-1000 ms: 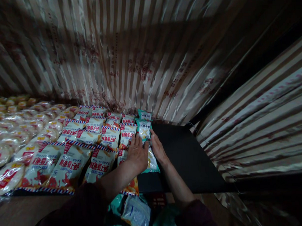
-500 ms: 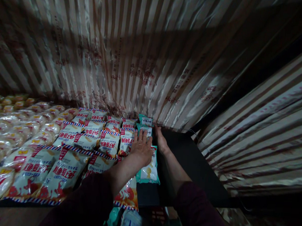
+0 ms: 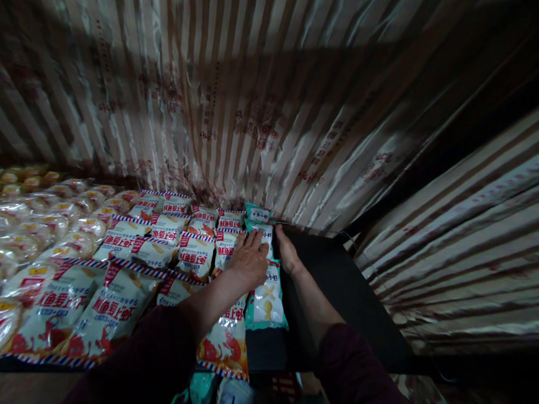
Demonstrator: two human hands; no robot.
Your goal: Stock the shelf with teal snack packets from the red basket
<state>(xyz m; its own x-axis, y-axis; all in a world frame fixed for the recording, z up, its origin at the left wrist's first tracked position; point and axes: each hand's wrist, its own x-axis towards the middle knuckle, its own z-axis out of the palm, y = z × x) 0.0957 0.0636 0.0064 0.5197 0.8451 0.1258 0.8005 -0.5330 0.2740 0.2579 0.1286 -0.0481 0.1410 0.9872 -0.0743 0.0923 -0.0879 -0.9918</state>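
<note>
Three green packets (image 3: pixel 268 300) lined up front to back on the black shelf (image 3: pixel 341 288), left hand (image 3: pixel 250 263) flat over the middle one, right hand (image 3: pixel 287 253) open alongside, neither gripping anything; more green bags (image 3: pixel 202 389) sit below it, unshelved.

Both forearms reach from the near edge toward the far side, bare below dark sleeves. The left forearm (image 3: pixel 211 301) slants rightward; its left hand (image 3: pixel 249 262) lies palm down, fingers (image 3: pixel 250 238) extended and slightly spread. The right forearm (image 3: pixel 316 302) slants leftward, its right hand (image 3: pixel 287 251) turned on edge, palm facing left, just beside the left hand.
</note>
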